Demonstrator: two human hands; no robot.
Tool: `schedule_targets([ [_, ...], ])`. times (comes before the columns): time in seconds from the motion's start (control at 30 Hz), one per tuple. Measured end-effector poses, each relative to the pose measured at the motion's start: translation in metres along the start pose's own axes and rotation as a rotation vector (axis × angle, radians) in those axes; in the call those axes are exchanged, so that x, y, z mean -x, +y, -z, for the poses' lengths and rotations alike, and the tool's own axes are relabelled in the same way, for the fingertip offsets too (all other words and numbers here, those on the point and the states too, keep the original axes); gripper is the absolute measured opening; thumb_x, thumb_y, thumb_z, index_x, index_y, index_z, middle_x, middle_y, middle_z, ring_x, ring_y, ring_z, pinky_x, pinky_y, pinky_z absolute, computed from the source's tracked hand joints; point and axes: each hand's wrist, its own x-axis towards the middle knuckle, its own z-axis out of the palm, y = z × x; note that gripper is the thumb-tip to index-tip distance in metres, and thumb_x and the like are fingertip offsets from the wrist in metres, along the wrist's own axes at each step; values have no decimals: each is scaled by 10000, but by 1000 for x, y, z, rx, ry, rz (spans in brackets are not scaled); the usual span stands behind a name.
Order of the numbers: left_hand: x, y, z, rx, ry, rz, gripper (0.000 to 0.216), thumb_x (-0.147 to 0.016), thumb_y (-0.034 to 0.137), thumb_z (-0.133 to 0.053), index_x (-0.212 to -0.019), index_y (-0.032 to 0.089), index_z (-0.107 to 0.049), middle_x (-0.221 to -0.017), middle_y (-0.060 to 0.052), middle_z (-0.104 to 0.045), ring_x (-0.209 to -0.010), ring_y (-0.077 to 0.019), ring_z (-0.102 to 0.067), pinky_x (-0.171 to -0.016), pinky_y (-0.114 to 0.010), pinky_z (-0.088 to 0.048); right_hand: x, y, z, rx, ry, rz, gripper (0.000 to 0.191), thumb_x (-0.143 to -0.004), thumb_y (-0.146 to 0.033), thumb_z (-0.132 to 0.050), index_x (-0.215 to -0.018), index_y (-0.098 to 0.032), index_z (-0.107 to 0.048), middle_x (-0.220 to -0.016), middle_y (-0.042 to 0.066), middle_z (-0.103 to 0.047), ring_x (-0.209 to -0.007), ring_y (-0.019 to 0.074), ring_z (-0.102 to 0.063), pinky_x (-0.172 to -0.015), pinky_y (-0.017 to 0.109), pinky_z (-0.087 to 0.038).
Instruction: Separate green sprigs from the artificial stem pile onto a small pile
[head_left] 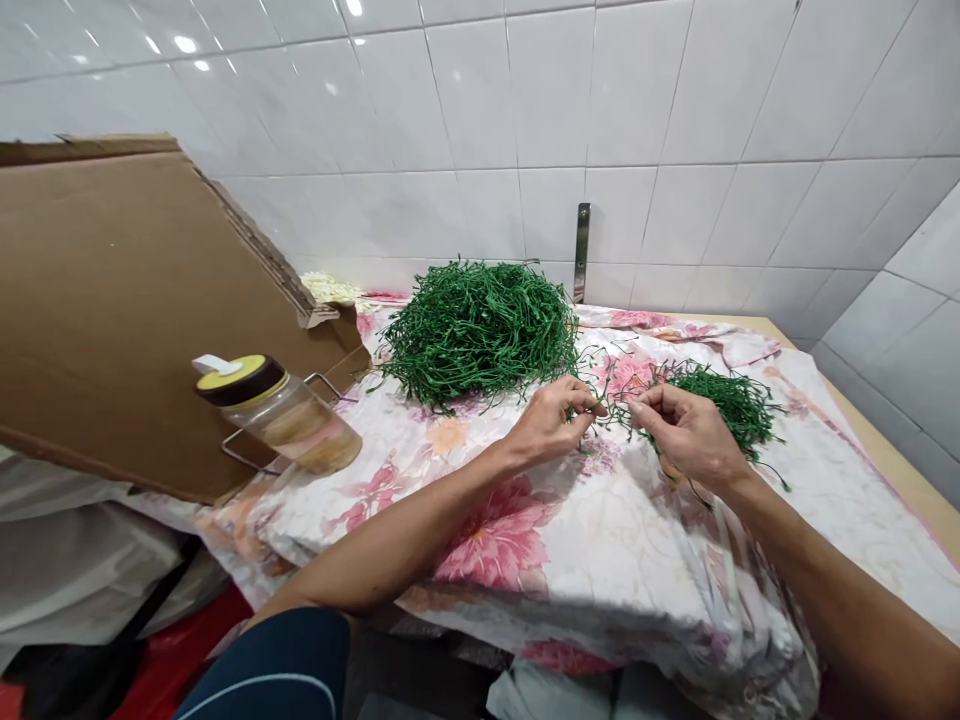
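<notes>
A large tangled heap of thin green plastic strands lies on the floral cloth. A smaller green tangle sits to its right. My left hand and my right hand hover over the cloth, fingertips close together. Each hand pinches thin green strand running from the smaller tangle, though the fingers partly hide it. My right hand is nearest the smaller tangle and overlaps its near edge.
A tilted cardboard sheet stands at the left. In front of it, a clear jar with a yellow-and-brown lid leans in a wire rack. White flowers lie behind the heap. White tiles form the walls.
</notes>
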Motion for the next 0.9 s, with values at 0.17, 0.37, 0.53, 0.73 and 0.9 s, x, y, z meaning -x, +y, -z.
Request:
schedule_targets([
  [0.17,-3,5,2,276,-70,219,198,-821,337,-701,-819,142,-737,-847,-43,-666,-760,-142,-572,-652,-248,-410,4,4,-5,41,21,26,332,-906,-506,-659,-839,-181,-649,-694,26,-626,-598,143,-499,-544,275,-382],
  [0.37,-3,5,-4,325,-15,268,393,-752,483,-775,-671,142,-600,-634,31,-494,-587,-86,-406,-563,-238,-324,8,7,-12,97,27,55,286,-920,-459,-645,-890,-175,-670,-710,34,-649,-568,131,-508,-509,259,-394],
  [0.53,-2,5,-5,281,3,254,336,-797,435,-730,-688,132,-633,-619,31,-485,-583,-82,-393,-550,-231,-301,9,5,-11,116,32,32,279,-924,-452,-640,-895,-175,-661,-691,33,-654,-527,125,-527,-477,245,-398],
  [0.73,-4,10,-1,304,65,279,319,-763,424,-751,-732,116,-674,-685,-1,-588,-607,-90,-462,-568,-230,-352,9,3,-12,120,59,50,272,-917,-446,-646,-875,-177,-649,-673,23,-651,-502,117,-524,-469,237,-403],
  [0.9,-4,7,-2,403,-13,334,383,-789,478,-730,-695,121,-628,-595,20,-530,-550,-82,-442,-532,-225,-317,11,4,-15,139,39,56,248,-929,-430,-631,-861,-192,-639,-637,3,-618,-494,120,-509,-478,246,-398],
])
